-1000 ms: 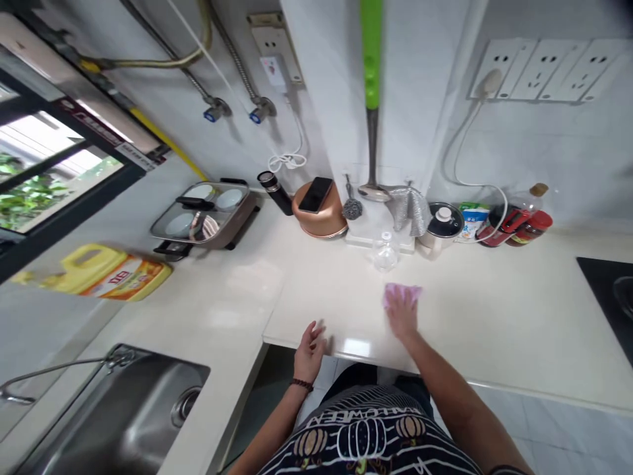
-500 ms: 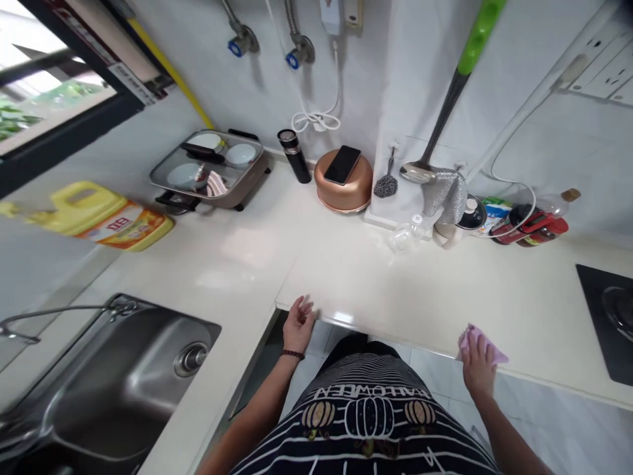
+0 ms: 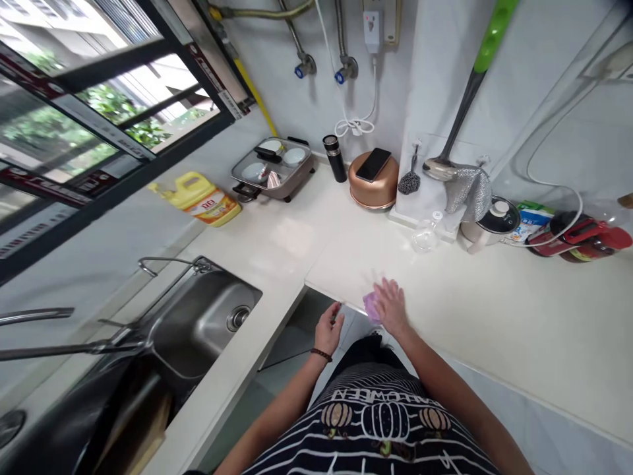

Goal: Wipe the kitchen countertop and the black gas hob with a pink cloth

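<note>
A pink-purple cleaning cloth (image 3: 372, 307) lies on the white countertop (image 3: 484, 310) near its front edge. My right hand (image 3: 391, 307) presses down on it, palm to the counter, and the fingers are slightly blurred. Part of the cloth is hidden under the hand. Just left of it, my left hand (image 3: 329, 328) hangs at the counter's front edge, holding nothing, with loosely bent fingers apart. Whether it touches the edge I cannot tell.
At left is a steel sink (image 3: 198, 330) with a faucet. Along the wall stand a yellow jug (image 3: 208, 201), an electric pan (image 3: 271, 168), a black thermos (image 3: 335, 158), a copper-coloured pot (image 3: 374, 185) with a phone (image 3: 374, 165) on it, a clear bottle (image 3: 426, 237) and an electric kettle (image 3: 489, 224).
My right hand has slid the cloth left along the counter's front edge, close to my left hand. The camera view has turned left, showing more window and sink.
</note>
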The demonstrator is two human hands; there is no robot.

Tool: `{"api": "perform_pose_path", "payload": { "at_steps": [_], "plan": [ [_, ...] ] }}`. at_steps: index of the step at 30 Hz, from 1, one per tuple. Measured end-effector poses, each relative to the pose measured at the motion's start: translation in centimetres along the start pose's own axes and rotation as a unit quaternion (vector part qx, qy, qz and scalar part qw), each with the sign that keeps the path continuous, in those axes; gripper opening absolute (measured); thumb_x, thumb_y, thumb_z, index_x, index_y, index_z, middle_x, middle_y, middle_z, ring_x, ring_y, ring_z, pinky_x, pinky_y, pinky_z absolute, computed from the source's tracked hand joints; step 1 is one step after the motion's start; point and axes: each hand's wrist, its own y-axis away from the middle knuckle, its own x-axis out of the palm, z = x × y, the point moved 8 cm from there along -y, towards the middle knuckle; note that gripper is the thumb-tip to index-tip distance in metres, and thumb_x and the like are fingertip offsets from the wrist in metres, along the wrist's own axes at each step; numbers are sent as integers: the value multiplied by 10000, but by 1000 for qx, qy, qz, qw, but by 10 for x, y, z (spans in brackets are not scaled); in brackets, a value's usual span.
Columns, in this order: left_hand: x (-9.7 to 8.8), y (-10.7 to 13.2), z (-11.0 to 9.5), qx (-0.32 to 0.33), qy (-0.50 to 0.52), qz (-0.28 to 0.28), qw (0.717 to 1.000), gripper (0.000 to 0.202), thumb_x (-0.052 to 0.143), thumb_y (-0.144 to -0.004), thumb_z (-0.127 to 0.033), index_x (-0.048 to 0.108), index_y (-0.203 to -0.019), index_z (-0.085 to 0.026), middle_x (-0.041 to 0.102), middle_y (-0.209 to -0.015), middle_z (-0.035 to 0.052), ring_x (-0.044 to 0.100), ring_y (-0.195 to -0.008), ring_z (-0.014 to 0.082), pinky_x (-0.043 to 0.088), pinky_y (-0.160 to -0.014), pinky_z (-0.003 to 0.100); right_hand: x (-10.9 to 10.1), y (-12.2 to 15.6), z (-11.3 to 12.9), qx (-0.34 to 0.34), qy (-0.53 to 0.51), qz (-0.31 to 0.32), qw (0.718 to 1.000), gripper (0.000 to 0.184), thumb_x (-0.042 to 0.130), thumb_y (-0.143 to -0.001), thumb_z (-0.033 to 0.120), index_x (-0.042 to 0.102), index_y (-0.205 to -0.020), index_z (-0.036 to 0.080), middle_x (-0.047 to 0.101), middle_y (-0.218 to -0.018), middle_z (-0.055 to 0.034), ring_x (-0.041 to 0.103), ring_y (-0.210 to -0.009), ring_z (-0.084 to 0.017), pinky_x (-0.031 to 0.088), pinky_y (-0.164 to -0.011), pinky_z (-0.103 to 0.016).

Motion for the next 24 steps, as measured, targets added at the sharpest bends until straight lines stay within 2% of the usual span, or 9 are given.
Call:
{"api": "perform_pose_path", "payload": {
  "at_steps": [3, 7, 10, 13, 15, 17, 19, 22, 24],
  "plan": [
    [37, 1, -40, 123, -105, 36, 986, 409, 567, -1008, -419, 714, -1332, -215, 731, -1358, 146, 656, -1293, 300, 533, -1134, 539, -23, 33, -62, 98, -1, -87, 991, 616, 241, -1099, 422, 415, -1656, 223, 292, -1778, -117, 161, -1660, -335, 185, -1311, -611],
    [131, 13, -86, 240, -238, 171, 926, 487, 563, -1036, -381, 616, -1500, -241, 520, -1652, 126, 399, -1570, 330, 346, -1281, 609, -32, 113, -162, 237, 3, -153, 959, 751, 158, -1059, 502, 427, -1637, 106, 381, -1715, -211, 235, -1630, -382, 297, -1255, -635],
    [190, 26, -96, 286, -308, 262, 869, 558, 512, -1064, -395, 488, -1614, -309, 385, -1752, 64, 210, -1657, 358, 252, -1291, 691, -22, 154, -195, 252, 7, -166, 953, 824, 156, -1032, 571, 417, -1636, 74, 385, -1707, -228, 257, -1616, -419, 308, -1240, -676],
    [214, 25, -92, 333, -337, 308, 825, 580, 458, -1084, -406, 401, -1659, -367, 364, -1764, 26, 157, -1675, 329, 169, -1308, 705, -6, 172, -203, 249, 11, -170, 954, 840, 173, -1008, 589, 491, -1586, 69, 434, -1674, -231, 309, -1597, -419, 351, -1230, -659],
    [210, 6, -86, 338, -338, 302, 825, 637, 484, -1069, -409, 341, -1688, -357, 326, -1780, 47, 158, -1678, 312, 149, -1323, 668, 2, 174, -204, 245, 18, -169, 955, 826, 187, -995, 567, 547, -1536, 57, 471, -1644, -236, 338, -1590, -399, 367, -1244, -612],
    [189, -33, -77, 292, -342, 265, 853, 744, 531, -1038, -408, 264, -1721, -286, 248, -1801, 112, 164, -1678, 318, 161, -1329, 634, 5, 170, -205, 237, 27, -167, 957, 820, 201, -975, 529, 587, -1479, 11, 508, -1601, -263, 374, -1575, -397, 357, -1270, -574],
    [156, -83, -65, 205, -353, 213, 888, 808, 539, -1016, -389, 219, -1732, -196, 191, -1803, 176, 155, -1678, 337, 171, -1327, 623, 3, 164, -204, 230, 38, -156, 960, 775, 239, -950, 491, 650, -1400, 12, 576, -1530, -275, 432, -1536, -410, 345, -1286, -568],
    [94, -155, -42, 82, -369, 147, 914, 747, 466, -1026, -348, 270, -1716, -139, 191, -1796, 196, 140, -1680, 346, 151, -1334, 617, -5, 152, -199, 222, 62, -109, 967, 560, 383, -894, 468, 775, -1178, 185, 703, -1372, -219, 528, -1449, -421, 380, -1255, -598],
    [53, -196, -26, 13, -372, 102, 922, 710, 408, -1043, -351, 296, -1708, -132, 186, -1798, 186, 140, -1680, 344, 143, -1338, 609, -11, 145, -193, 223, 85, -79, 968, 393, 492, -839, 463, 792, -1006, 270, 746, -1286, -183, 578, -1388, -425, 428, -1208, -609]
  ]
}}
